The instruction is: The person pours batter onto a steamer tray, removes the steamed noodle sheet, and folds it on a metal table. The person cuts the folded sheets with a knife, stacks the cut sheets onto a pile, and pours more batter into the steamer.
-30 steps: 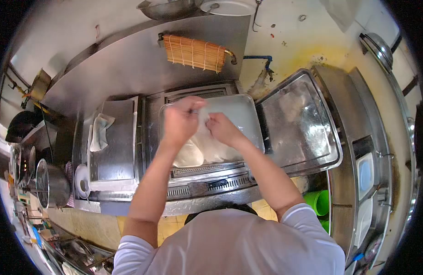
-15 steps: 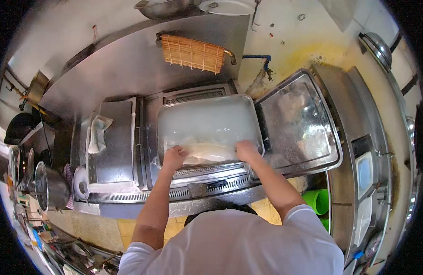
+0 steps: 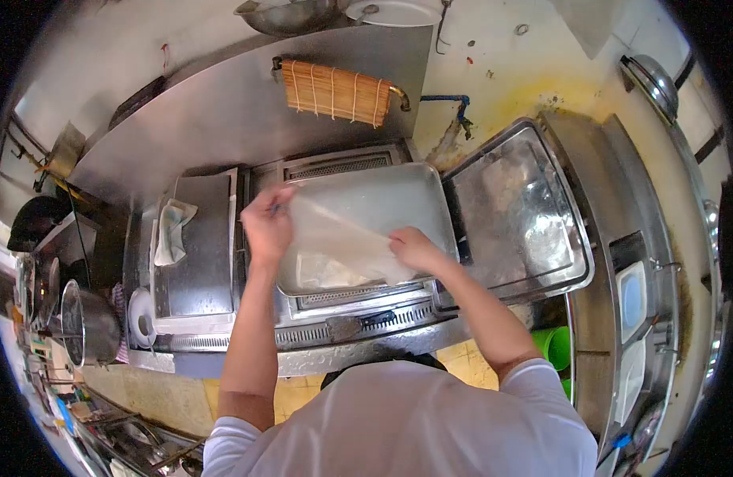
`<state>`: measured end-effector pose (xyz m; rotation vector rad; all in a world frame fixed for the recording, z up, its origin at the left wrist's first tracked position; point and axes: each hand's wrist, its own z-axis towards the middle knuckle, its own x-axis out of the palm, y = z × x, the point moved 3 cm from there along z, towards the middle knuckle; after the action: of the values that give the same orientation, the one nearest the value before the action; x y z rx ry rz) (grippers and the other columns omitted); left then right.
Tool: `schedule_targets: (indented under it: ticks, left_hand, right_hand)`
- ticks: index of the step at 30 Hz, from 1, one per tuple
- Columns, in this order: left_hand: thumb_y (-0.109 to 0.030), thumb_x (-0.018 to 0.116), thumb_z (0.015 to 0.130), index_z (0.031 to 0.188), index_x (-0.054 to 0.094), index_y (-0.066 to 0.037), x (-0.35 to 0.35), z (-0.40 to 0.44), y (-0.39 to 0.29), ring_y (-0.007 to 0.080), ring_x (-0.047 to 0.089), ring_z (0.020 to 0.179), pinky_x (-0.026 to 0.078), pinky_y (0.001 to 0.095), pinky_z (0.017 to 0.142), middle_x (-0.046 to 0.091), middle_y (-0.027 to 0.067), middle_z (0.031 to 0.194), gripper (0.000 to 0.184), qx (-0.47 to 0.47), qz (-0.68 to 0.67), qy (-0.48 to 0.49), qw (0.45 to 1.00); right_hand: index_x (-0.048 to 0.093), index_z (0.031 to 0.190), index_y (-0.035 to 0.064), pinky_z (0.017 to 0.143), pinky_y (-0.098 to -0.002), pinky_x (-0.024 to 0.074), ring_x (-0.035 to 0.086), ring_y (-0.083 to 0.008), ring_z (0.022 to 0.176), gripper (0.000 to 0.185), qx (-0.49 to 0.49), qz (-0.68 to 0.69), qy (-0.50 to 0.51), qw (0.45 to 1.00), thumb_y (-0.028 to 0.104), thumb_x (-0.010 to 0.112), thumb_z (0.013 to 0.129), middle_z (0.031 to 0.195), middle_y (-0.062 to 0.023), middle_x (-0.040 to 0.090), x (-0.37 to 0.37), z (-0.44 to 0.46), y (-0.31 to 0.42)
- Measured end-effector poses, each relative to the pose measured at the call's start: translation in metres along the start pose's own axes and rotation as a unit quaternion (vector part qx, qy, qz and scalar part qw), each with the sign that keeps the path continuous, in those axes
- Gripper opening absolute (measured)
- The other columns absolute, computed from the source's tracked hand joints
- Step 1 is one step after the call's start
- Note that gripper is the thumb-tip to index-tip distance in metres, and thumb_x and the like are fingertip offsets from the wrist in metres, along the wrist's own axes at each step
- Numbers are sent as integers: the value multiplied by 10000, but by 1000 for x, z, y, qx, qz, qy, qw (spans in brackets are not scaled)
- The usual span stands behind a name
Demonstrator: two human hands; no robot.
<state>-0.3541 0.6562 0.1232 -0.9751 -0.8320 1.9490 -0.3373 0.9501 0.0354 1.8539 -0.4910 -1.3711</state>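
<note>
A shallow metal tray (image 3: 426, 199) lies in front of me on the steel counter. Over it, a thin, translucent whitish sheet (image 3: 335, 234) stretches between my hands; I cannot tell what it is made of. My left hand (image 3: 269, 226) is raised at the tray's left side, its fingers pinched on one corner of the sheet and somewhat blurred. Lower and to the right, my right hand (image 3: 414, 248) pinches another part of the same sheet above the tray. A pale folded layer (image 3: 327, 272) shows near the tray's front edge.
A second metal tray (image 3: 502, 274) leans close on the right. To the left, a folded white cloth (image 3: 173, 230) lies on a steel lid (image 3: 203, 278). A bamboo mat (image 3: 335, 91) hangs from a pipe behind. A metal pot (image 3: 88, 326) stands far left, a green bucket (image 3: 551, 348) below right.
My left hand has risen up and to the left, pulling the sheet's edge from the tray's front. My right hand has shifted slightly left and up. The sheet now slants between them.
</note>
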Motion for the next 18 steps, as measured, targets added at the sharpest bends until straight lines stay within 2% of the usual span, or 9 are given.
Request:
schedule_targets:
  ticks: [5,7,8,10,12,14,15,17,18]
  left_hand:
    - [3,698,913,993,728,42,-27,-54,83,152,685,832,536,283,768,749,139,903,95,-91,122,-57,987]
    - [52,676,893,991,730,36,-18,-71,96,160,690,827,536,276,775,752,132,906,114,-133,93,-48,985]
    - [130,625,846,999,738,24,-5,-79,116,183,715,831,557,285,806,765,152,960,218,-138,1,-16,990]
    - [176,587,796,1003,751,-1,20,-79,55,194,737,866,576,301,832,773,139,1015,318,-38,-4,71,997]
    - [129,666,757,1003,766,-46,47,-76,6,206,751,911,590,301,825,772,126,1018,318,-34,-28,141,989]
    - [173,590,754,1006,749,-21,46,-64,-29,204,740,934,578,301,855,767,118,1018,356,8,-3,160,987]
    - [195,552,753,1008,741,-8,43,-58,-45,202,735,945,572,301,870,765,114,1017,377,30,10,170,985]
    - [181,549,786,987,738,7,7,-38,-45,199,722,935,565,302,864,758,144,999,327,66,20,80,994]
    - [218,519,719,991,734,16,-6,-32,-8,199,742,916,583,306,857,764,148,1050,402,54,-17,39,998]
  right_hand:
    - [712,1063,-11,855,-438,526,666,-418,946,310,94,-54,58,992,182,542,889,1025,-254,701,-8,-22,-82]
    - [713,1124,10,895,-407,527,665,-389,996,328,23,-205,22,978,160,543,888,1116,-233,697,-3,-18,-90]
    - [714,1155,21,916,-392,527,665,-374,1021,343,-10,-278,4,960,150,544,887,1162,-222,695,-2,-19,-94]
    - [733,1102,16,1027,-434,499,620,-407,1180,317,-58,-76,-95,991,130,550,870,1196,-241,688,-2,-12,-29]
    - [711,1171,0,1041,-448,491,639,-418,1142,345,-88,138,-87,983,115,561,883,1168,-274,684,11,-1,41]
    - [696,1178,-19,1025,-471,496,663,-429,1081,357,-80,190,4,979,155,538,910,1136,-301,679,38,18,59]
    - [698,1157,-19,1011,-475,501,667,-432,1064,349,-53,135,8,989,169,531,916,1119,-299,683,40,16,54]
    - [701,1115,-21,981,-483,512,677,-437,1030,341,1,27,17,1000,196,517,927,1084,-296,690,41,8,37]
    - [716,1043,-2,948,-488,525,683,-416,1020,337,14,-38,37,998,243,511,935,1072,-278,697,31,3,19]
